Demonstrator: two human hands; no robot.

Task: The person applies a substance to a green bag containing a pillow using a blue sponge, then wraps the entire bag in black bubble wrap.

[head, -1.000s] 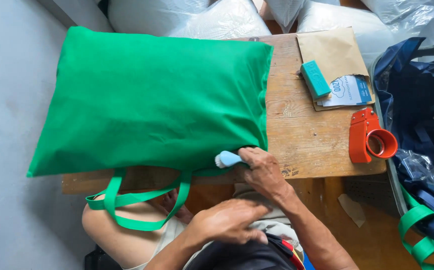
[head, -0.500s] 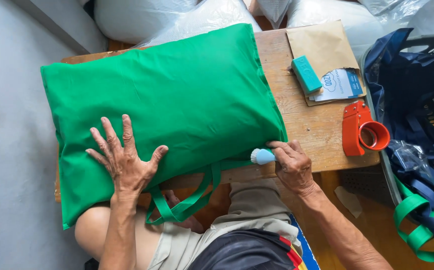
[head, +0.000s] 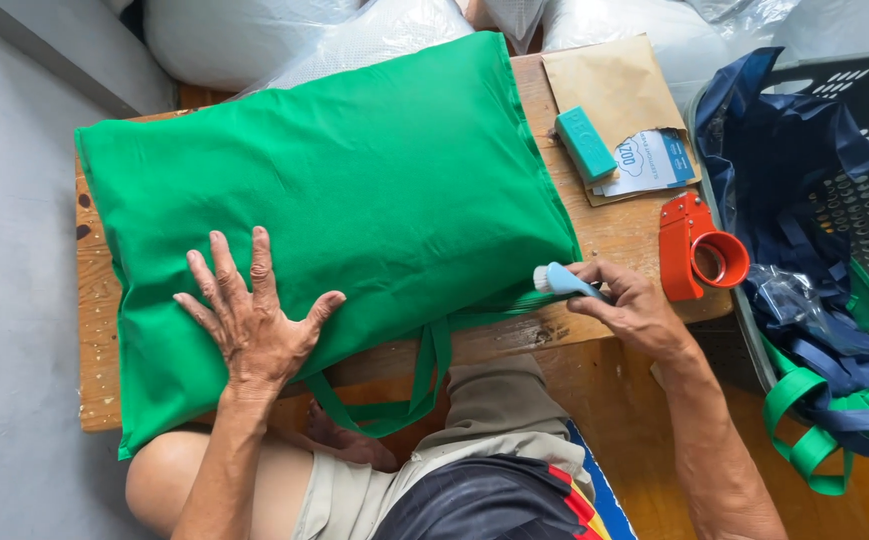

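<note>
A large green fabric bag (head: 354, 200), stuffed plump like a cushion, lies across a small wooden worktop (head: 634, 225) and covers most of it. It looks soft, light and yielding, likely to sag if lifted by one corner; its green strap handles (head: 404, 395) hang over the near edge above the person's knees. The left hand (head: 254, 320) presses flat on the bag's near corner, fingers spread wide. The right hand (head: 634, 305) pinches a small light-blue handled tool (head: 561, 282) at the bag's seam. A red tape dispenser (head: 699, 250) and a dark laundry basket (head: 854, 150) crowd the right side, leaving little room.
</note>
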